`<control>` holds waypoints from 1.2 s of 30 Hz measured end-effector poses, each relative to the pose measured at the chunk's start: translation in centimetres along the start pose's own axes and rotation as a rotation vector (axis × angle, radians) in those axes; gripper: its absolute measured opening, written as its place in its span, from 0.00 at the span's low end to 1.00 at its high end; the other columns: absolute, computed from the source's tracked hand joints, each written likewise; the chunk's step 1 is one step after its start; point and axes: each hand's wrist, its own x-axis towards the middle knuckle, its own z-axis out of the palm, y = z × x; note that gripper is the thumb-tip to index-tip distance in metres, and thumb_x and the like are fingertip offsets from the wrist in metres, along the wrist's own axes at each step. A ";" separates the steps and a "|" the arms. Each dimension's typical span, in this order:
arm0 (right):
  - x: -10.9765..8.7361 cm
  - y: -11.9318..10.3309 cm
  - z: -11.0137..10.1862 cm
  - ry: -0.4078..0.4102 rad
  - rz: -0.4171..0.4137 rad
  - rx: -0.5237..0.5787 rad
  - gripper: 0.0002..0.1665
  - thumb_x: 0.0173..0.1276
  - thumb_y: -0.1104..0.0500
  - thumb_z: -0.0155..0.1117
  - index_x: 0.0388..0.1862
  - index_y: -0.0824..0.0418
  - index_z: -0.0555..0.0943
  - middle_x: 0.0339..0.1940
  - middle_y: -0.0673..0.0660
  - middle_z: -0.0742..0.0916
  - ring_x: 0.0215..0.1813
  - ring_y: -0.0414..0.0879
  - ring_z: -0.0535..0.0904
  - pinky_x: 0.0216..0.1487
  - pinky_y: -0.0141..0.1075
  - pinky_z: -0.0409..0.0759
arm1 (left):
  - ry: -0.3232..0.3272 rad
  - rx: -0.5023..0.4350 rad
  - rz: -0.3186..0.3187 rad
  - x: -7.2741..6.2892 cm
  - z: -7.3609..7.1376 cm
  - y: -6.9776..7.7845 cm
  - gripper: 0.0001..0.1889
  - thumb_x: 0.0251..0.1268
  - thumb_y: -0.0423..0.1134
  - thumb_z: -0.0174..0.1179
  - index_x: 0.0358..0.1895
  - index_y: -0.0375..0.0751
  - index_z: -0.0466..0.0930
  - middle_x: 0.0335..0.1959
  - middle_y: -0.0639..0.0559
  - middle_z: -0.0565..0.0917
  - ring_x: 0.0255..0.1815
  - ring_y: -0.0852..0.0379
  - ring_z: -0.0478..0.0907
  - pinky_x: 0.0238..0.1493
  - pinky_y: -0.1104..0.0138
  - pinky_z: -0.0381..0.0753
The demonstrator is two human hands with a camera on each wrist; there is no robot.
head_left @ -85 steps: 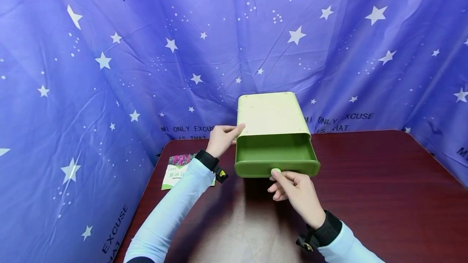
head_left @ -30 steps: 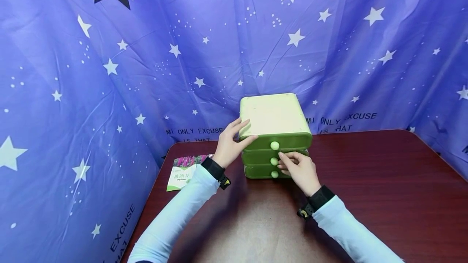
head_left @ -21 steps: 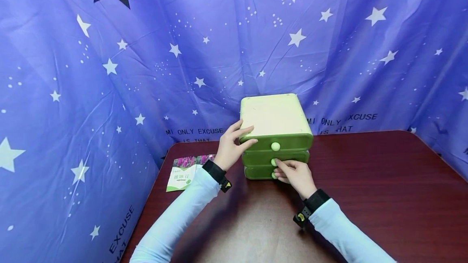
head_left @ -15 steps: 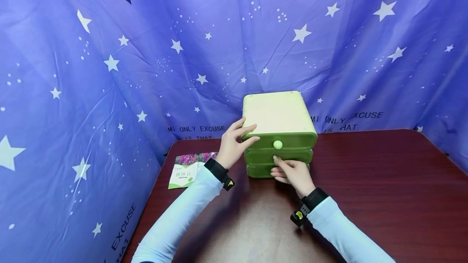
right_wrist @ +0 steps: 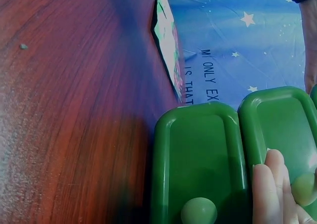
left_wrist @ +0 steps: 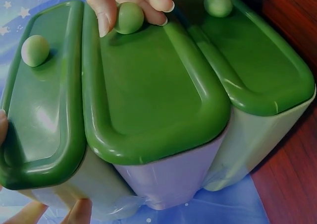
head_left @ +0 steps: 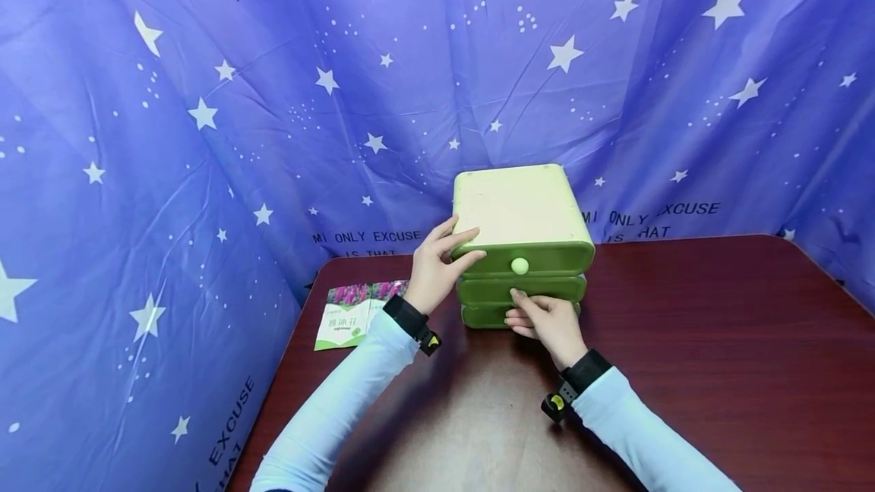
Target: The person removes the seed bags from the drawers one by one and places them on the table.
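A drawer cabinet [head_left: 519,203] with a pale top and green drawer fronts stands on the table, its three drawers stacked and pushed in. My left hand [head_left: 434,268] rests on its upper left front corner, thumb against the top drawer [head_left: 557,258] and fingers spread on the top and side. My right hand [head_left: 550,325] pinches the round knob [left_wrist: 130,18] of the middle drawer [left_wrist: 153,85], thumb and fingers on either side of it. In the head view that knob is hidden behind the fingertips. The bottom drawer's knob [right_wrist: 199,211] sits just beside the right hand's fingers [right_wrist: 267,189].
Flat printed packets [head_left: 345,317] with pink flowers lie on the dark red table [head_left: 697,355], left of the cabinet and partly behind the left wrist. A blue star-patterned curtain [head_left: 383,97] hangs close behind the cabinet and along the left side.
The top drawer, earlier pulled out by the right hand, has slid in. My right hand moved down from its knob to the middle one; my left hand shifted onto the front corner.
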 end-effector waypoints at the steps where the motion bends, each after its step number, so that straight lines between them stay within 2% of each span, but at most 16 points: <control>1: 0.3 0.6 -0.2 0.007 0.004 -0.006 0.35 0.61 0.43 0.64 0.44 0.78 0.78 0.31 0.65 0.86 0.33 0.49 0.85 0.35 0.39 0.82 | 0.003 -0.006 0.001 0.0 0.0 0.0 0.20 0.55 0.45 0.66 0.53 0.49 0.81 0.66 0.45 0.65 0.32 0.56 0.75 0.29 0.70 0.69; 2: 0.7 1.5 -0.4 0.005 -0.001 -0.011 0.34 0.60 0.43 0.64 0.44 0.76 0.79 0.31 0.64 0.86 0.33 0.49 0.85 0.35 0.39 0.82 | 0.007 -0.015 0.003 -0.1 0.1 0.0 0.20 0.55 0.44 0.66 0.53 0.48 0.81 0.66 0.44 0.65 0.34 0.54 0.76 0.30 0.70 0.69; 4: 1.9 3.8 -1.1 -0.004 -0.035 -0.009 0.31 0.61 0.43 0.64 0.43 0.72 0.81 0.30 0.62 0.87 0.33 0.50 0.85 0.34 0.39 0.82 | 0.018 -0.030 0.011 -0.1 0.2 0.0 0.20 0.54 0.43 0.67 0.53 0.46 0.81 0.66 0.43 0.65 0.47 0.52 0.76 0.32 0.69 0.70; 5: 2.4 4.9 -1.4 -0.010 -0.048 -0.011 0.30 0.60 0.42 0.64 0.42 0.70 0.82 0.30 0.61 0.87 0.33 0.50 0.85 0.34 0.39 0.82 | 0.023 -0.033 0.017 -0.1 0.2 0.0 0.20 0.54 0.42 0.67 0.52 0.45 0.81 0.66 0.42 0.65 0.44 0.51 0.77 0.32 0.69 0.69; 7: 3.1 6.8 -1.9 -0.011 -0.072 -0.007 0.29 0.59 0.41 0.64 0.40 0.67 0.83 0.29 0.60 0.87 0.32 0.50 0.85 0.32 0.38 0.82 | 0.030 -0.037 0.030 -0.1 0.2 0.0 0.20 0.53 0.41 0.67 0.52 0.44 0.81 0.66 0.41 0.66 0.28 0.54 0.73 0.28 0.69 0.66; 8: 2.5 6.5 -1.9 -0.037 -0.106 0.019 0.27 0.61 0.43 0.64 0.39 0.68 0.83 0.28 0.60 0.87 0.31 0.49 0.85 0.32 0.37 0.82 | 0.030 -0.036 0.032 -0.1 0.2 0.0 0.20 0.53 0.41 0.67 0.52 0.44 0.81 0.66 0.41 0.66 0.21 0.56 0.68 0.26 0.69 0.64; 9: 2.0 6.2 -1.9 -0.035 -0.110 0.014 0.27 0.61 0.44 0.64 0.39 0.69 0.83 0.28 0.62 0.87 0.32 0.51 0.85 0.32 0.39 0.82 | 0.030 -0.033 0.032 -0.1 0.2 0.0 0.20 0.53 0.42 0.67 0.52 0.44 0.81 0.66 0.41 0.66 0.19 0.61 0.66 0.25 0.70 0.64; 11: 0.4 5.0 -1.5 -0.035 -0.108 -0.002 0.28 0.62 0.44 0.63 0.39 0.71 0.83 0.29 0.63 0.86 0.32 0.52 0.85 0.33 0.39 0.82 | 0.024 -0.022 0.028 -0.1 0.2 0.0 0.20 0.54 0.43 0.67 0.52 0.46 0.81 0.66 0.43 0.66 0.13 0.62 0.53 0.22 0.70 0.61; 13: -1.5 3.3 -1.2 -0.043 -0.108 -0.008 0.28 0.64 0.47 0.62 0.41 0.74 0.82 0.29 0.64 0.86 0.32 0.52 0.85 0.33 0.40 0.82 | 0.018 -0.011 0.019 -0.1 0.1 -0.1 0.20 0.54 0.44 0.66 0.53 0.48 0.81 0.66 0.45 0.66 0.12 0.65 0.50 0.22 0.71 0.60; 15: -2.9 2.3 -0.8 -0.022 -0.069 -0.051 0.29 0.63 0.46 0.62 0.42 0.74 0.81 0.30 0.64 0.86 0.33 0.53 0.85 0.34 0.40 0.82 | 0.013 -0.004 0.011 -0.1 0.0 -0.1 0.20 0.55 0.45 0.66 0.53 0.49 0.81 0.66 0.46 0.67 0.12 0.65 0.50 0.22 0.71 0.60; 21: -6.4 0.3 -0.5 -0.002 0.017 -0.056 0.31 0.60 0.44 0.64 0.42 0.74 0.81 0.31 0.66 0.86 0.33 0.52 0.85 0.36 0.39 0.82 | 0.000 0.006 0.008 -0.1 -0.1 0.1 0.20 0.56 0.45 0.65 0.53 0.50 0.81 0.66 0.46 0.66 0.14 0.58 0.52 0.24 0.70 0.60; 25: -7.9 0.2 -0.8 0.000 0.049 -0.061 0.30 0.60 0.44 0.65 0.41 0.73 0.82 0.31 0.66 0.86 0.33 0.52 0.85 0.36 0.39 0.82 | -0.006 0.012 0.003 0.0 -0.1 0.2 0.20 0.55 0.45 0.65 0.54 0.49 0.81 0.66 0.47 0.66 0.14 0.58 0.52 0.23 0.71 0.59; 36: -11.2 0.6 -1.1 -0.014 0.049 -0.048 0.26 0.62 0.50 0.64 0.42 0.75 0.81 0.30 0.66 0.86 0.32 0.53 0.84 0.35 0.40 0.83 | -0.025 0.003 -0.009 0.0 -0.1 0.0 0.21 0.56 0.45 0.65 0.54 0.50 0.80 0.67 0.47 0.65 0.15 0.58 0.52 0.24 0.70 0.58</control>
